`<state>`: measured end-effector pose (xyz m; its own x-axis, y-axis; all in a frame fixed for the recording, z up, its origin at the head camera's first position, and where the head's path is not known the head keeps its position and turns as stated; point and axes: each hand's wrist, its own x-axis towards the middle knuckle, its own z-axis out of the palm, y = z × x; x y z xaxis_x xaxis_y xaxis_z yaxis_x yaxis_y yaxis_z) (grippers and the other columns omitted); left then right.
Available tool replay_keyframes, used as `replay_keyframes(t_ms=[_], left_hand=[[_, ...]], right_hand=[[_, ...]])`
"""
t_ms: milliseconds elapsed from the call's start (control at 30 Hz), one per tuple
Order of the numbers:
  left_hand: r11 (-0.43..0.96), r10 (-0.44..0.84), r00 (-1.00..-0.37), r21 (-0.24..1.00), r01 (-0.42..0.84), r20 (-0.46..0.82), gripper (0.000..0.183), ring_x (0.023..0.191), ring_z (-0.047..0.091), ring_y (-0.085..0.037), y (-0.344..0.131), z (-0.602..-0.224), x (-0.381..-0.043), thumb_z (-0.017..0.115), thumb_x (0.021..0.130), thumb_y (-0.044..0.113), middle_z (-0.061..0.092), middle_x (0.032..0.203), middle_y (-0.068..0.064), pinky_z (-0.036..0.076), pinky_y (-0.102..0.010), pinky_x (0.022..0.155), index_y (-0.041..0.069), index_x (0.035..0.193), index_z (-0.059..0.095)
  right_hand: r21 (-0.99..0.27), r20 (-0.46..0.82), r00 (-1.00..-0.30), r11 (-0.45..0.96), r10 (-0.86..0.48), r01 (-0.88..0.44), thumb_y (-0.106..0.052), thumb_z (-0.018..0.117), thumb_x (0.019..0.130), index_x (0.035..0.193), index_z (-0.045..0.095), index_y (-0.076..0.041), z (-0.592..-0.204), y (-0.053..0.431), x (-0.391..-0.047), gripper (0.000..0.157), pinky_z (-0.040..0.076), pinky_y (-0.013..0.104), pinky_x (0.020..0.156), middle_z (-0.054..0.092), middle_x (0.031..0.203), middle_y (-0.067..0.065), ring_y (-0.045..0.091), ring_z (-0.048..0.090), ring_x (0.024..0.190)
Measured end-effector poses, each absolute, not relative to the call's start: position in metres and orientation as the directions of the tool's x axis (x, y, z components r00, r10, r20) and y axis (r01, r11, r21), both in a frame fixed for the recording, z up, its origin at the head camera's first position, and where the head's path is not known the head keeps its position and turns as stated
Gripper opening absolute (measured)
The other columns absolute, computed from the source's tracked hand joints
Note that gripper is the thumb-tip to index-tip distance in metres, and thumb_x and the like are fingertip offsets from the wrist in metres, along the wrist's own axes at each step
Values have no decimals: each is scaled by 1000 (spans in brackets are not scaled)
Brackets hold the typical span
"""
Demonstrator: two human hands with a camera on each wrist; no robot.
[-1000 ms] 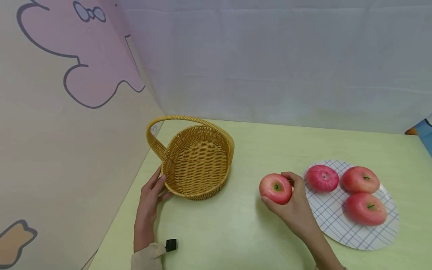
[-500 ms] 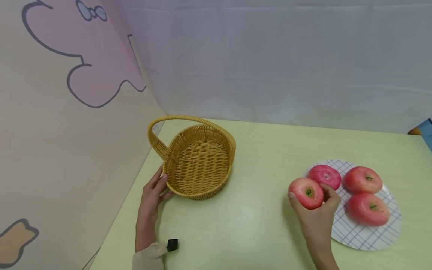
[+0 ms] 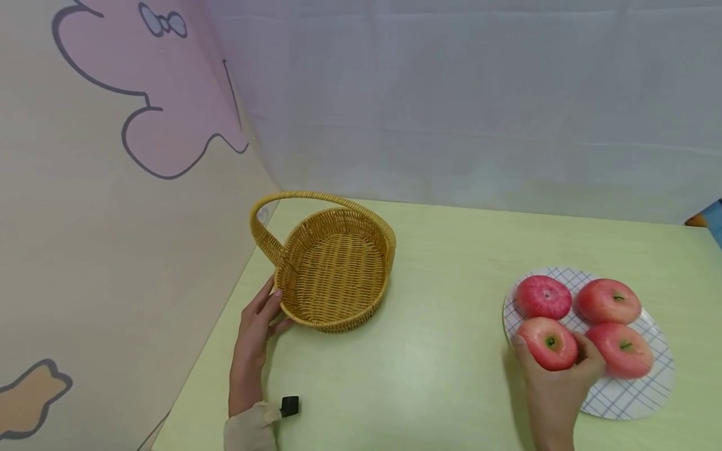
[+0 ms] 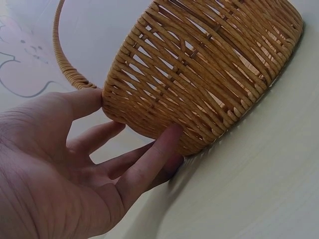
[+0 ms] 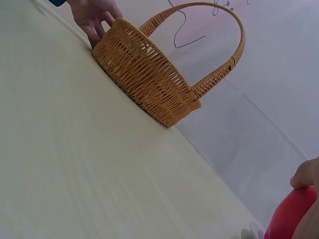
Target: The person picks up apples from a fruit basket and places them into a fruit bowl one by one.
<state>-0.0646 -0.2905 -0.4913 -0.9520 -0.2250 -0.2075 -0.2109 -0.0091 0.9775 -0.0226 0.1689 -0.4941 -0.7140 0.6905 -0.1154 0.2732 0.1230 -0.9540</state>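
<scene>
In the head view my right hand [image 3: 558, 382] grips a red apple [image 3: 546, 343] with thumb and fingers around its sides. This apple is over the left part of an oval white plate with a blue grid [image 3: 626, 404]; whether it touches the plate is hidden. Several other red apples surround it there, one of them upside down [image 3: 544, 297]. At the left, a brown wicker basket [image 3: 338, 282] with an arched handle stands with nothing inside. My left hand [image 4: 84, 164] rests its extended fingers against the basket's outer wall, one fingertip at the rim.
A pale green table [image 3: 429, 376] spreads between basket and plate. On the left rises a wall with pink cartoon shapes [image 3: 163, 138], and a pale cloth [image 3: 451, 106] hangs behind. A black piece [image 3: 290, 406] sits by the left cuff.
My right hand has carried the apple rightward, from the table's middle to over the plate beside the other apples. The left hand stays at the basket; the head view has shifted slightly.
</scene>
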Motion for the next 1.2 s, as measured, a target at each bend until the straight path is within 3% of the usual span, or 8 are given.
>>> replay_keyframes(t_ms=[300, 500, 733, 967, 1200], left_hand=[[-21, -221, -951, 976, -218, -217, 58, 124, 68, -8, -290, -492, -63, 60, 106, 44, 48, 160, -9, 64, -29, 85, 39, 160, 40], [-15, -229, -949, 976, -219, -217, 56, 125, 67, -9, -290, -492, -62, 61, 105, 45, 48, 161, -6, 64, -30, 85, 41, 159, 42], [-15, -213, -957, 980, -199, -198, 57, 124, 68, -9, -289, -490, -65, 60, 106, 43, 48, 161, -10, 64, -30, 85, 39, 160, 40], [-11, -209, -955, 977, -213, -211, 58, 124, 68, -9, -286, -486, -67, 59, 107, 41, 47, 161, -9, 64, -30, 85, 35, 162, 39], [-5, -235, -942, 969, -247, -241, 58, 120, 69, -5, -285, -484, -62, 57, 108, 42, 50, 159, -11, 64, -30, 87, 29, 162, 40]], right_hand=[[-960, -98, -709, 121, 698, 252, -20, 83, 88, 158, 34, -20, -504, 175, -24, 86, 32, 19, 117, 32, 148, -7, 9, 33, 136], [-961, -50, -718, 162, 694, 224, -19, 80, 91, 160, 34, -19, -507, 172, -23, 83, 31, 17, 116, 33, 155, 0, 9, 29, 140], [-962, -14, -720, 186, 694, 198, -17, 78, 92, 160, 34, -21, -505, 168, -22, 81, 32, 16, 114, 35, 154, 1, 7, 31, 138], [-962, -1, -732, 200, 681, 188, -16, 78, 94, 162, 31, -24, -505, 169, -21, 83, 27, 17, 121, 32, 162, 6, 10, 28, 145], [-957, -9, -733, 206, 680, 204, -21, 77, 95, 162, 31, -25, -502, 166, -19, 81, 30, 20, 123, 31, 161, 5, 13, 27, 147]])
